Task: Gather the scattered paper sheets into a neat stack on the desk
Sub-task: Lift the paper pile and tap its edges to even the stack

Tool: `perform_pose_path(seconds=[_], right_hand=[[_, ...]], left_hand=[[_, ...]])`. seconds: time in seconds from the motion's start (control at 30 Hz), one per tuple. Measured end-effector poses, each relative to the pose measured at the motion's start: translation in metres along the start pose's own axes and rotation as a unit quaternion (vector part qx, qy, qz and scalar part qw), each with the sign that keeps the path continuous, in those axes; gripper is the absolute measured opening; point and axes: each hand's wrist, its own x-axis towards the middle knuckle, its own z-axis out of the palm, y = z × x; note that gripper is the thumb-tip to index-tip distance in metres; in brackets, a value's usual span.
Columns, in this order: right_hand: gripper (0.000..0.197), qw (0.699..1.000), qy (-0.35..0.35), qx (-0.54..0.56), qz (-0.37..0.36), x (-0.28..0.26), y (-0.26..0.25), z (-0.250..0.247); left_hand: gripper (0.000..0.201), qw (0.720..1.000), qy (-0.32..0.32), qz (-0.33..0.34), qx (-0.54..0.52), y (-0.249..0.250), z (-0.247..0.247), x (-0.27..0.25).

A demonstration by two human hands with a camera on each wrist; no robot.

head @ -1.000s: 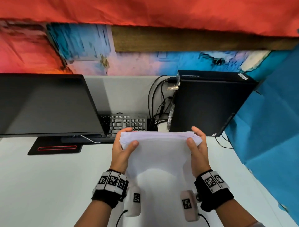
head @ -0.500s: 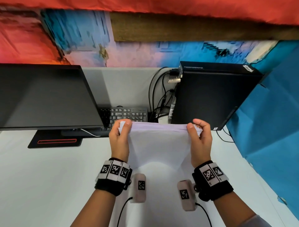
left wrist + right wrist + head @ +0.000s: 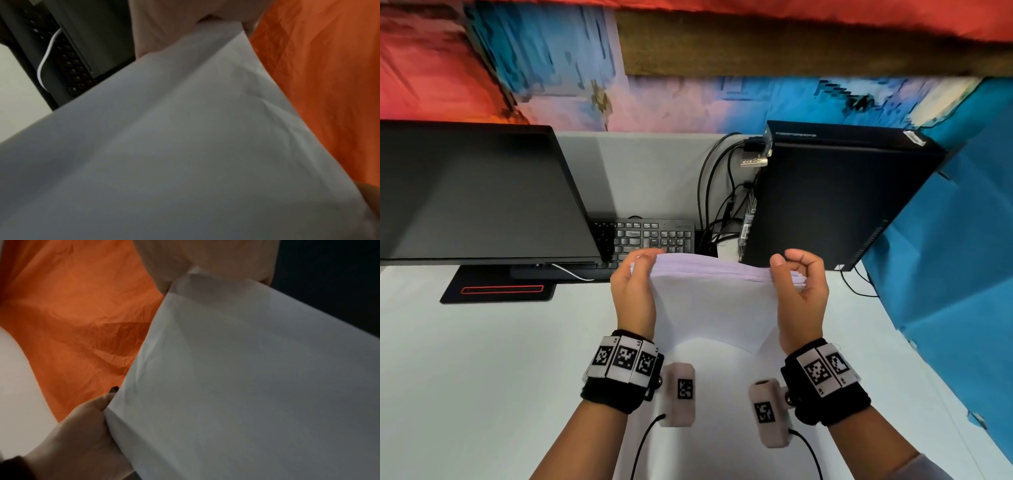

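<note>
A stack of white paper sheets [image 3: 714,301] is held upright above the white desk [image 3: 482,377], its top edge slightly fanned and its lower edge sagging. My left hand [image 3: 635,287] grips the stack's left side, fingers curled over the top edge. My right hand [image 3: 799,291] holds the right side, thumb in front and curled fingers behind. In the left wrist view the paper stack [image 3: 185,146] fills the frame. The right wrist view shows the paper stack [image 3: 257,378] with my left hand [image 3: 82,434] on its far edge.
A black monitor [image 3: 476,195] stands at the left on a dark base [image 3: 500,291]. A black keyboard [image 3: 650,236] lies behind the hands. A black computer tower [image 3: 832,198] with cables [image 3: 715,205] stands at the right. Blue cloth [image 3: 945,274] borders the desk's right side.
The stack has been lifted and tipped upright, its lower edge now off the desk. My right fingers have curled more behind the sheets; the left thumb has moved from the front to the edge.
</note>
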Motion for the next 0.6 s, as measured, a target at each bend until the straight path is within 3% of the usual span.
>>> perform_pose_path(seconds=[0.1, 0.2, 0.33, 0.5, 0.6], right_hand=[[0.005, 0.999, 0.029, -0.009, 0.014, 0.003, 0.001, -0.001], [0.012, 0.997, 0.054, -0.002, 0.058, 0.008, 0.0, -0.003], [0.042, 0.987, -0.035, 0.037, 0.15, 0.008, 0.0, -0.006], [0.03, 0.981, -0.084, 0.09, 0.15, 0.005, 0.002, -0.012], [0.023, 0.979, -0.1, 0.129, 0.123, 0.006, 0.011, -0.019]], left_hand=[[0.028, 1.0, -0.016, -0.005, -0.014, -0.001, -0.005, 0.0], [0.041, 0.997, -0.061, -0.004, -0.037, -0.001, -0.01, -0.005], [0.065, 0.993, -0.106, 0.018, -0.041, 0.0, -0.013, -0.012], [0.075, 0.99, -0.129, 0.045, -0.019, -0.012, -0.021, -0.011], [0.067, 0.99, -0.139, 0.033, -0.014, -0.019, -0.028, -0.01]])
